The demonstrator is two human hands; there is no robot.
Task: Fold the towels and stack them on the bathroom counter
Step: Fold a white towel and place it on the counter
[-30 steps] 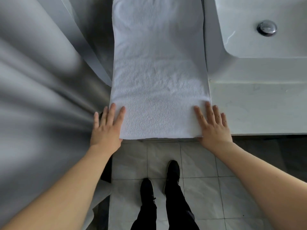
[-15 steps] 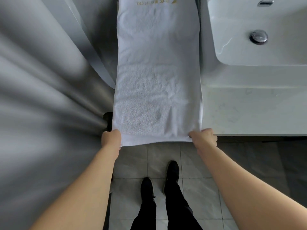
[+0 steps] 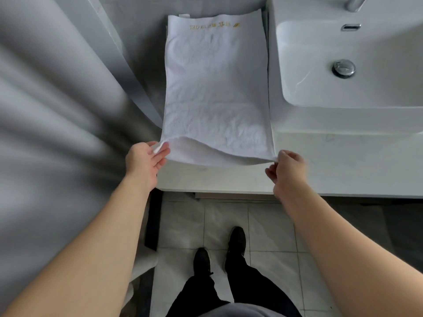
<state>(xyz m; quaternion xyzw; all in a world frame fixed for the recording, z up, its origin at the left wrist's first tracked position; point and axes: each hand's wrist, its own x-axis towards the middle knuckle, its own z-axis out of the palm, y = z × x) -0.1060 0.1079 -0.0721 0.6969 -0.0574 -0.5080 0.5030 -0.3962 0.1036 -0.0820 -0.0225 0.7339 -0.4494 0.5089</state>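
- Shoes (image 3: 219,250), black, stand on the pale floor tiles (image 3: 270,227) below me, with my dark trouser legs above them.
- Both my bare forearms reach forward from the bottom corners toward the front of the counter (image 3: 332,163).
- My left hand (image 3: 144,162) pinches the near left corner of the towel (image 3: 216,88) between thumb and fingers, palm turned partly up.
- My right hand (image 3: 289,170) grips the near right corner, fingers curled under and knuckles up.
- Between my hands the towel's near edge is lifted off the counter and sags a little in the middle; a strip of bare counter shows under it.
- The rest of the towel lies flat on the white counter, stretched away from me, just left of the sink (image 3: 366,92).
- Gold lettering (image 3: 215,25) runs across the towel's far end; I cannot read it.
- The sink's metal drain plug (image 3: 343,68) sits in the basin, and part of a tap (image 3: 353,2) shows at the top edge.
- A grey curtain (image 3: 52,124), blurred, fills the left side beside the counter.
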